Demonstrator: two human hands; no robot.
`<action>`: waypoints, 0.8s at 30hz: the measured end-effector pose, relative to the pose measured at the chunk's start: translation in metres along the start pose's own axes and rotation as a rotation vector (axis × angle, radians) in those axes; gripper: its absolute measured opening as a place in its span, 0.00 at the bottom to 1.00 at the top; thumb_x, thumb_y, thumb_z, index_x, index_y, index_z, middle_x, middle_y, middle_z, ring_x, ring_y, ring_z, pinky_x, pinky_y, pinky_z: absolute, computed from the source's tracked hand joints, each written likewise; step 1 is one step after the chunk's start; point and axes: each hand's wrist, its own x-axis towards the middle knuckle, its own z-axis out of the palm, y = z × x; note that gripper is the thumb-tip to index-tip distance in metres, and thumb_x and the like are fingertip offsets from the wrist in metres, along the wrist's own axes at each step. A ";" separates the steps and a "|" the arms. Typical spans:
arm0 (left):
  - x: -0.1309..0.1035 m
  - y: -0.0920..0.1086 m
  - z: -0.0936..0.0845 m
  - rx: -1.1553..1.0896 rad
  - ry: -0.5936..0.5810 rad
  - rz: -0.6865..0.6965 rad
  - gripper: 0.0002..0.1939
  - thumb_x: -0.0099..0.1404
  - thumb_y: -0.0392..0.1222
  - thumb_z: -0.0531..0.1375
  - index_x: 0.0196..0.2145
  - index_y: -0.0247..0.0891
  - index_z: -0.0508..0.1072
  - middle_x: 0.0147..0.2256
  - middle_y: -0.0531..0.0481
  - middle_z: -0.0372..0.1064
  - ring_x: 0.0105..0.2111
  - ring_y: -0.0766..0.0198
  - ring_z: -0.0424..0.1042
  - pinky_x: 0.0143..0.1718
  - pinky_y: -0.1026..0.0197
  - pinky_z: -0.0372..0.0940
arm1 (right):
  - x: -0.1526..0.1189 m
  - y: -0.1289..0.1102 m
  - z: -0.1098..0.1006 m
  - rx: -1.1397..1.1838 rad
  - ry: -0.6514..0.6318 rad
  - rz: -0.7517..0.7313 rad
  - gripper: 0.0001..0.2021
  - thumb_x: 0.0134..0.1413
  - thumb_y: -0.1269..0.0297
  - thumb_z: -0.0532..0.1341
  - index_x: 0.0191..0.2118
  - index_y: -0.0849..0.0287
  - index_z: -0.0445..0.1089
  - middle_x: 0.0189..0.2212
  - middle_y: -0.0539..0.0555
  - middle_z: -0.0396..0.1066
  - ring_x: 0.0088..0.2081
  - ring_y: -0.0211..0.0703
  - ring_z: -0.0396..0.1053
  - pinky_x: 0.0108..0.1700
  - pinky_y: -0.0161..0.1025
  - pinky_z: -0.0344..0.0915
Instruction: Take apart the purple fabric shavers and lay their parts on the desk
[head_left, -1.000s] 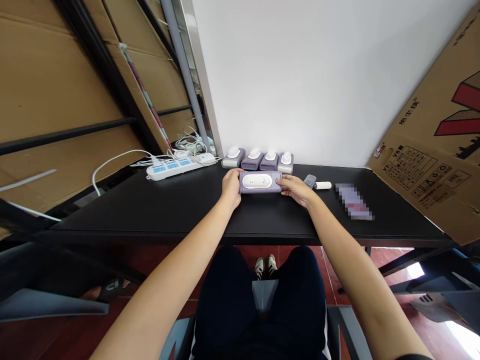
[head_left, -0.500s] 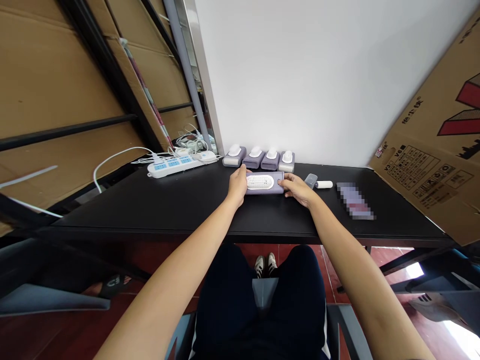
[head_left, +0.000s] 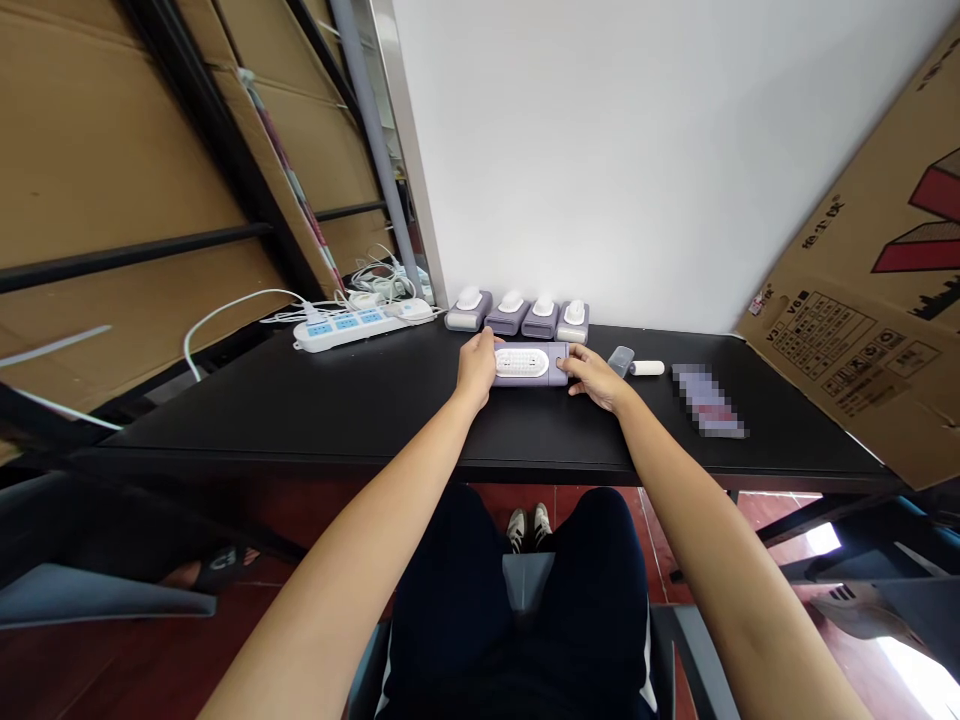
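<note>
Between my hands, just above the black table, is a purple-grey rectangular case (head_left: 523, 379) with a white oval insert of small bumps or bristles on its upper face. My left hand (head_left: 476, 368) is wrapped round the case's left end, thumb on top. At the right end, my right hand (head_left: 592, 376) grips a section set off by a seam, its thumb near a dark round spot. Behind the case, several similar purple-grey cases (head_left: 508, 318) with raised white tops stand in a row by the wall. A translucent grey piece (head_left: 622, 360) and a white cylinder (head_left: 648, 368) lie beside my right hand.
A white power strip (head_left: 352, 325) with tangled cables lies at the table's left back. On the right are a pixelated flat object (head_left: 709, 401) and a large leaning cardboard box (head_left: 847, 330). A white wall (head_left: 600, 150) rises behind the table (head_left: 360, 400).
My hands keep their grip on the case with hardly any movement. The seam near its right end shows slightly more clearly, and the camera view has shifted a little.
</note>
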 end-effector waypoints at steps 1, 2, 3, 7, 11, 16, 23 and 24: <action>0.000 0.000 0.000 -0.003 0.000 0.001 0.23 0.72 0.59 0.59 0.29 0.37 0.74 0.26 0.48 0.71 0.29 0.60 0.69 0.32 0.60 0.58 | 0.000 0.001 -0.001 0.006 -0.008 0.000 0.24 0.40 0.54 0.73 0.44 0.56 0.69 0.37 0.50 0.67 0.38 0.42 0.67 0.22 0.27 0.68; 0.001 -0.001 0.000 -0.006 0.000 0.001 0.23 0.72 0.59 0.59 0.29 0.37 0.74 0.26 0.48 0.71 0.29 0.60 0.69 0.32 0.60 0.58 | 0.001 0.001 -0.002 0.012 -0.015 0.001 0.26 0.39 0.54 0.74 0.44 0.56 0.69 0.37 0.50 0.67 0.38 0.41 0.67 0.22 0.27 0.68; 0.001 -0.001 0.000 -0.008 0.003 -0.002 0.24 0.72 0.60 0.60 0.29 0.37 0.74 0.26 0.48 0.70 0.29 0.60 0.69 0.32 0.60 0.58 | 0.001 0.002 -0.003 0.016 -0.022 0.003 0.27 0.38 0.54 0.74 0.44 0.56 0.69 0.38 0.50 0.67 0.38 0.41 0.68 0.22 0.27 0.68; 0.003 -0.004 -0.001 -0.007 0.003 -0.002 0.24 0.71 0.60 0.60 0.30 0.37 0.75 0.27 0.47 0.72 0.30 0.59 0.70 0.33 0.60 0.59 | 0.002 0.004 -0.003 0.018 -0.028 -0.003 0.27 0.39 0.53 0.75 0.45 0.56 0.68 0.39 0.51 0.67 0.39 0.42 0.68 0.21 0.27 0.69; 0.006 -0.007 0.000 -0.016 0.007 0.007 0.24 0.70 0.62 0.60 0.30 0.37 0.75 0.27 0.47 0.72 0.29 0.58 0.70 0.32 0.60 0.59 | 0.002 0.004 -0.002 0.011 -0.013 -0.016 0.25 0.41 0.53 0.74 0.44 0.55 0.68 0.40 0.52 0.67 0.39 0.43 0.68 0.21 0.27 0.69; 0.007 -0.006 0.000 -0.018 0.009 -0.001 0.24 0.68 0.62 0.61 0.30 0.37 0.75 0.26 0.47 0.71 0.29 0.58 0.70 0.31 0.60 0.58 | 0.001 0.003 -0.002 0.011 -0.020 -0.005 0.23 0.44 0.54 0.73 0.44 0.56 0.68 0.42 0.53 0.68 0.41 0.44 0.69 0.22 0.27 0.70; 0.007 -0.006 0.000 0.012 0.001 0.007 0.22 0.71 0.58 0.59 0.30 0.37 0.75 0.27 0.47 0.72 0.30 0.58 0.71 0.32 0.60 0.59 | 0.000 0.000 0.003 -0.018 0.057 0.015 0.20 0.45 0.56 0.70 0.44 0.55 0.68 0.37 0.51 0.65 0.39 0.44 0.67 0.21 0.29 0.69; 0.008 -0.006 0.000 0.015 0.003 0.008 0.22 0.71 0.58 0.59 0.30 0.37 0.75 0.27 0.47 0.72 0.29 0.58 0.71 0.32 0.60 0.58 | -0.001 0.000 0.004 -0.024 0.067 0.015 0.19 0.45 0.57 0.69 0.43 0.55 0.68 0.37 0.50 0.65 0.39 0.44 0.66 0.21 0.29 0.69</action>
